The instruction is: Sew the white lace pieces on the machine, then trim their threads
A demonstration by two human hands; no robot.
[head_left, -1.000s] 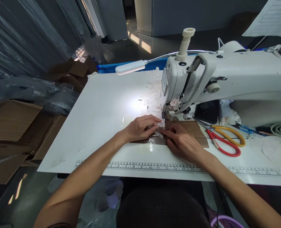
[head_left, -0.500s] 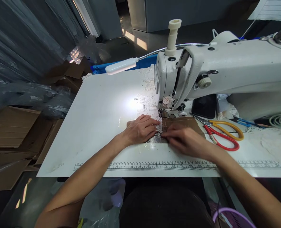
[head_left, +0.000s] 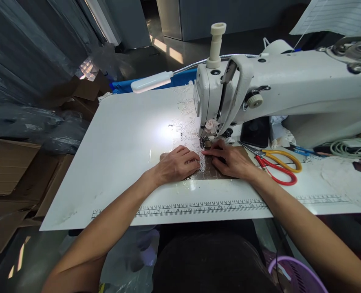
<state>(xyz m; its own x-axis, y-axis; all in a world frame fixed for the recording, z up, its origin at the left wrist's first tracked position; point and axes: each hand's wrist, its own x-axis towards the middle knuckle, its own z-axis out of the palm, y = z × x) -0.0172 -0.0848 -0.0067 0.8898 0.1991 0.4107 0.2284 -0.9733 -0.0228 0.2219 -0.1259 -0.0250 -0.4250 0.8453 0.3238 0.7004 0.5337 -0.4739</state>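
Observation:
White lace trim [head_left: 202, 162] runs toward me from under the presser foot [head_left: 205, 142] of the white sewing machine [head_left: 209, 97]. Beneath the lace lies a brown, shiny plate [head_left: 212, 171] on the table. My left hand [head_left: 177, 164] rests flat over the lace's left side, fingers a little bent and pointing right. From the other side, my right hand [head_left: 231, 160] touches the lace's right edge with an outstretched fingertip, close in front of the presser foot. Its thumb is apart from that finger. Part of the lace is hidden under my left fingers.
Scissors [head_left: 275, 162] with red and yellow handles lie right of my right hand. Behind them are a black phone-like object [head_left: 255, 132] and a coil of pale cord [head_left: 351, 148]. A lamp [head_left: 152, 82] lights the white table [head_left: 122, 150]. Cardboard boxes [head_left: 12, 167] stand at left.
My right hand has moved forward along the lace, nearer the presser foot; it was blurred by motion before. My left hand stays on the lace. The whole view has shifted slightly.

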